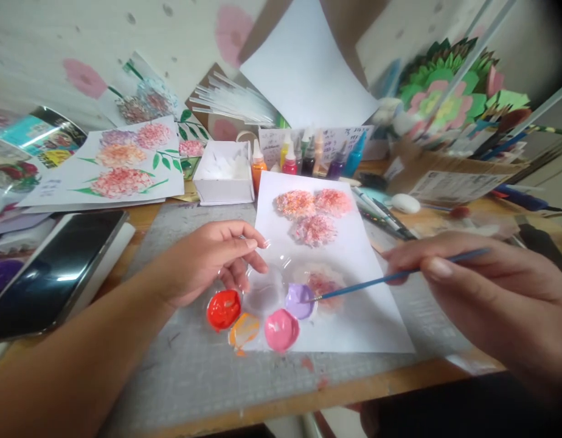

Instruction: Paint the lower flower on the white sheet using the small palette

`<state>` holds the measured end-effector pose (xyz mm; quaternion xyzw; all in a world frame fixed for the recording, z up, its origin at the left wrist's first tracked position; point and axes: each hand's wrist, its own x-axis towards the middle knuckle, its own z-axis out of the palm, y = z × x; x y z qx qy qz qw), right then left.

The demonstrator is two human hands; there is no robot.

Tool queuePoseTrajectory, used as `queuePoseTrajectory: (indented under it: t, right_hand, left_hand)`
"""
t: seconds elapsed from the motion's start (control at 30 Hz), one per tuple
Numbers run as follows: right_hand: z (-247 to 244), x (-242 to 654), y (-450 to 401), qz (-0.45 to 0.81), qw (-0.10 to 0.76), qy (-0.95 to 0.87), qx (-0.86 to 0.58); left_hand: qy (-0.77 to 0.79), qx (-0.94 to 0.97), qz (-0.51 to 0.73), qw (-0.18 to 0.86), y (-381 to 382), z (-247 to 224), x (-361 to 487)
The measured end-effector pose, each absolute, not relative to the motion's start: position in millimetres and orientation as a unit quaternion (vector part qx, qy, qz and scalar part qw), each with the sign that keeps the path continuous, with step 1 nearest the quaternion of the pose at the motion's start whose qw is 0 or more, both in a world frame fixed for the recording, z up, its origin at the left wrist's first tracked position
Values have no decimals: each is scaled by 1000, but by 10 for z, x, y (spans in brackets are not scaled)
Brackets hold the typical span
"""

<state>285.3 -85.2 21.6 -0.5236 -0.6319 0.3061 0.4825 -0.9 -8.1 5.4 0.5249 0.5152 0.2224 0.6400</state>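
Observation:
My right hand (482, 292) pinches a thin paintbrush (376, 281) with a blue handle. Its bristles touch the lilac paint (300, 301) in one well of a clear plastic palette (265, 291). Other wells hold red paint (224, 309), pink paint (281, 330) and a thin smear of orange (244, 330). At the palette's upper left side, my left hand (217, 255) grips the rim with curled fingers. Beneath lies a white sheet (367, 322) with three fluffy pink-orange blossoms (314, 231). Another pinkish blossom shows through or beside the palette's right edge.
A grey cutting mat (171, 377) covers the wooden desk. Paint bottles (290, 161) and a white box (224, 173) stand behind the sheet. A phone (57, 267) and a finished flower painting (121, 158) lie left. Pens (385, 213) and a cardboard box (458, 176) are right.

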Motion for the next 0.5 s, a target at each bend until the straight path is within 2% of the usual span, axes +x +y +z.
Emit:
queuePoseTrajectory:
  t: [0.17,0.5]
  right_hand:
    - [224,2963,-851,274,590,-530,-544]
    - [170,3081,-788,321,563,-511,-565]
  left_hand:
    - [503,530,224,645,-70,30,-16]
    - [518,531,221,633,-47,23,-26]
